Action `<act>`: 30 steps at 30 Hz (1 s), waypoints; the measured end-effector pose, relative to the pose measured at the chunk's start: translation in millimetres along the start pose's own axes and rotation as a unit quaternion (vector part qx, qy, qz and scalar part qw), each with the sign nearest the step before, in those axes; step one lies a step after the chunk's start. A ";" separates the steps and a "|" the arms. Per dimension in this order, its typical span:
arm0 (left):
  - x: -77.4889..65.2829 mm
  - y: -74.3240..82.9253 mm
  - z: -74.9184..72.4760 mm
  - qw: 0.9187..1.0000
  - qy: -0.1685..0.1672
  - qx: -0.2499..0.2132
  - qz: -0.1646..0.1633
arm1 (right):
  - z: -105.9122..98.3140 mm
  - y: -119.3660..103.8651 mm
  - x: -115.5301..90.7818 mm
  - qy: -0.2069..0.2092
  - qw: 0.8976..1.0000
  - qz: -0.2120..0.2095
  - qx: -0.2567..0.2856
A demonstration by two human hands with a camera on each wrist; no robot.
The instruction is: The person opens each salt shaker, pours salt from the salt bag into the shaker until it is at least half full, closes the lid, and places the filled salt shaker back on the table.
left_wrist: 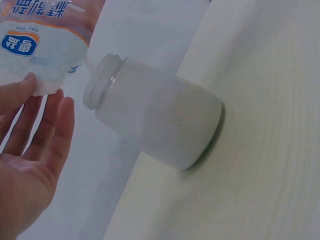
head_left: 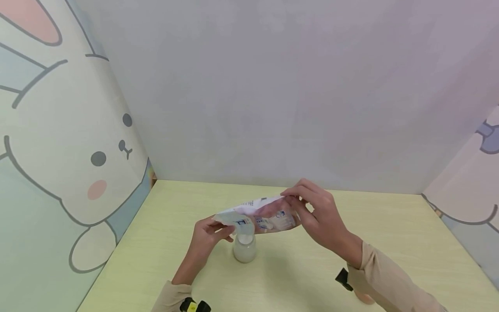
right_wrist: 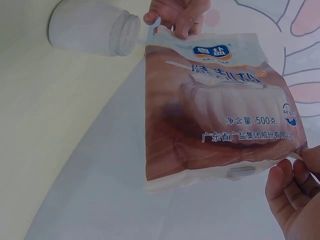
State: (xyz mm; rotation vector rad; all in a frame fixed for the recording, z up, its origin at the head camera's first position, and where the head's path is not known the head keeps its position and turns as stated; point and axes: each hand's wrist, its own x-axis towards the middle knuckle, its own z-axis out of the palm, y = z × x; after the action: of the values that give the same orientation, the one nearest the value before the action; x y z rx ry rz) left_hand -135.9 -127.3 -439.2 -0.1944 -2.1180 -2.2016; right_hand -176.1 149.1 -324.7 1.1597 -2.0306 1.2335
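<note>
A bag of salt [head_left: 273, 215], brown and white with blue lettering, is held tilted above the table by both hands. My left hand [head_left: 206, 240] pinches its torn end between thumb and fingers, beside the jar mouth. At the opposite, higher end, my right hand [head_left: 319, 214] pinches a corner of the bag. Under the torn end stands an upright glass jar [left_wrist: 157, 112] without a lid, whitish up to its neck. A pale stream of salt [right_wrist: 137, 41] runs from the bag's corner into the jar's mouth in the right wrist view.
The jar stands on a pale yellow wood-grain table [head_left: 187, 197]. Partly hidden under the right sleeve lies an orange-pink round object [head_left: 365, 297]. A grey wall [head_left: 273, 95] closes off the back, and panels with cartoon rabbits [head_left: 78, 143] flank the table.
</note>
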 end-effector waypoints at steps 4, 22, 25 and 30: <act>0.0 -0.4 0.1 1.000 0.001 -0.002 0.001 | 0.5 0.3 0.3 0.001 1.000 -0.001 0.001; -0.2 -0.9 0.6 1.000 -0.001 0.001 0.003 | 0.7 0.9 0.5 0.006 1.000 -0.002 0.003; -0.3 -1.3 0.7 1.000 0.000 0.001 0.004 | 1.0 1.2 0.8 0.006 1.000 -0.004 0.006; -0.6 -1.7 1.0 1.000 0.000 0.000 0.007 | 1.1 1.5 1.2 0.008 1.000 -0.006 0.009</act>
State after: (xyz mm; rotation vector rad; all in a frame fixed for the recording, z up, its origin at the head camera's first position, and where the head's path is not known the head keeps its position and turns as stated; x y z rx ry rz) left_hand -135.5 -126.3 -440.9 -0.2083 -2.1113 -2.1943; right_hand -177.9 148.0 -325.1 1.1650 -2.0026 1.2534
